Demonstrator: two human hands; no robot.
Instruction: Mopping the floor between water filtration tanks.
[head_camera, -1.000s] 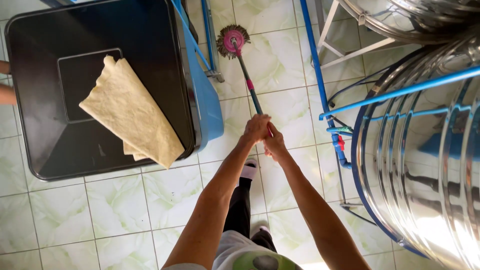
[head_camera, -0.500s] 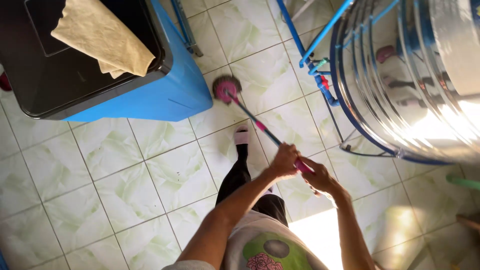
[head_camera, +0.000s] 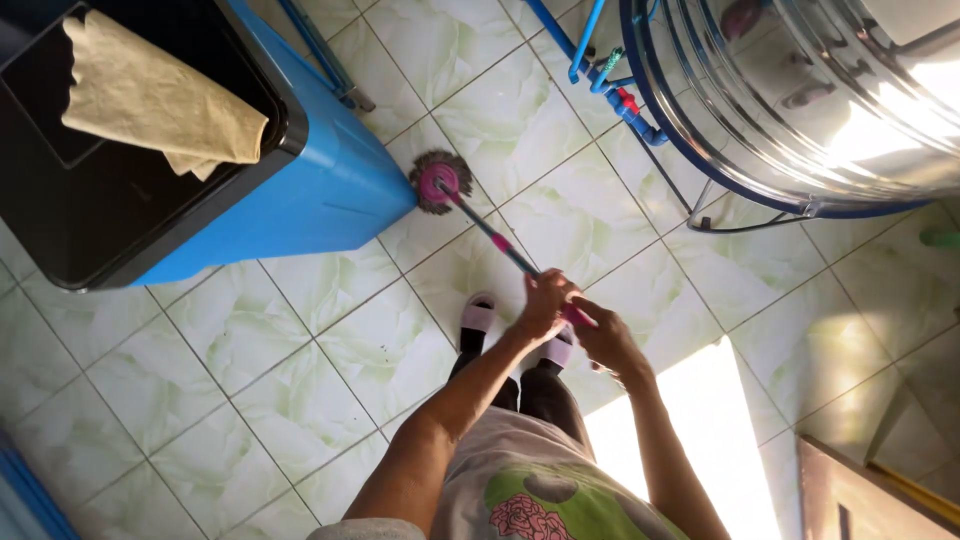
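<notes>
I hold a mop by its handle (head_camera: 500, 246) with both hands. My left hand (head_camera: 545, 305) grips the shaft higher toward the head, and my right hand (head_camera: 608, 338) grips it just behind. The round pink mop head (head_camera: 440, 182) with dark strands rests on the pale green floor tiles, next to the corner of a blue box (head_camera: 320, 190). My feet in pink-and-white slippers (head_camera: 478, 315) stand just below the hands.
The blue box has a black lid (head_camera: 60, 200) with a tan cloth (head_camera: 160, 95) lying on it. A large shiny steel tank (head_camera: 830, 90) on a blue frame with blue pipes (head_camera: 610, 90) stands at the upper right. A sunlit patch (head_camera: 690, 430) falls on the tiles.
The view has swung, so the box sits farther left and the tank higher. The mop head has shifted toward the blue box's corner. Both hands keep their hold on the handle.
</notes>
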